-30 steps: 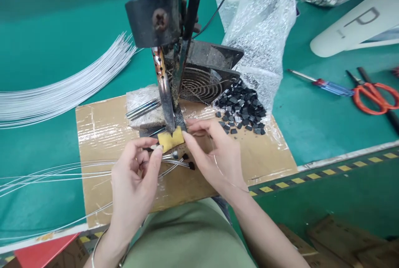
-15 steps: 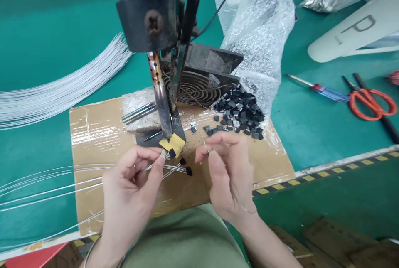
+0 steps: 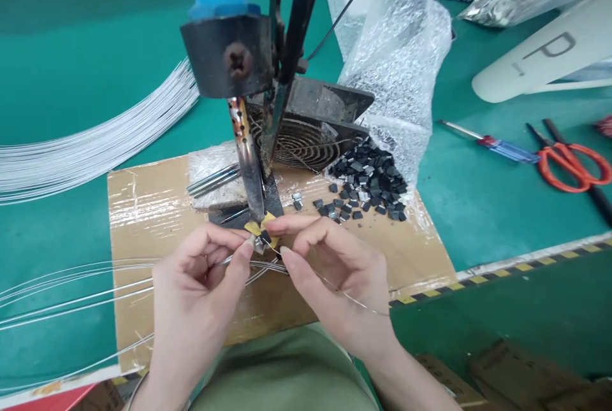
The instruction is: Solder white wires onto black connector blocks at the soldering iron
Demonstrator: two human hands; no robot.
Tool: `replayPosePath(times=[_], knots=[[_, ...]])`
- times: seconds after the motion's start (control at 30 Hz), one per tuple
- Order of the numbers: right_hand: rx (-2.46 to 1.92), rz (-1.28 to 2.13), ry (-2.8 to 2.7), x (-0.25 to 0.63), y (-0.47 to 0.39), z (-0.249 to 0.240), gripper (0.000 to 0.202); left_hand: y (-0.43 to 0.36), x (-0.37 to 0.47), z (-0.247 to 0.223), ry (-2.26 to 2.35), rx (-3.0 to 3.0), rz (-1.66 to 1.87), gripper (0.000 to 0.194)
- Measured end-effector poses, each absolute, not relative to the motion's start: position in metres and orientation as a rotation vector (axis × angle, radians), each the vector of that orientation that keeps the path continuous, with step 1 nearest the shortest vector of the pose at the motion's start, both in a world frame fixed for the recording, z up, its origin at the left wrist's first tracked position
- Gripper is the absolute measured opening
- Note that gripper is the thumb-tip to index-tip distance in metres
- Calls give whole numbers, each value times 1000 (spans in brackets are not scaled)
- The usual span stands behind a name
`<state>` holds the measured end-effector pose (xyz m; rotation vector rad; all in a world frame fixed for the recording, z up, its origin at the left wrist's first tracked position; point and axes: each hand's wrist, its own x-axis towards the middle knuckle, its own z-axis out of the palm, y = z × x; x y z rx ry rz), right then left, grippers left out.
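**Green surface (image 3: 119, 67), soldering iron (image 3: 247, 162)**

The black plug (image 3: 265, 237) might be scorched if the iron, possibly hot, were brushed. Small, dark and blocky, the plug is held just in front of the iron's tip by the pinched left hand (image 3: 205, 287); thin wire (image 3: 356, 302) is gripped by the right hand (image 3: 344, 271).
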<state>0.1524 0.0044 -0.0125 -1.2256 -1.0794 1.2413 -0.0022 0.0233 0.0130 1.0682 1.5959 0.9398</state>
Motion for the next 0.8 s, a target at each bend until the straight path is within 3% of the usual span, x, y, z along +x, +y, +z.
replayPosePath(times=[0.8], knots=[[-1183, 1264, -956, 147, 14, -11, 19, 33, 6, 15, 1607, 1021, 1066, 12]])
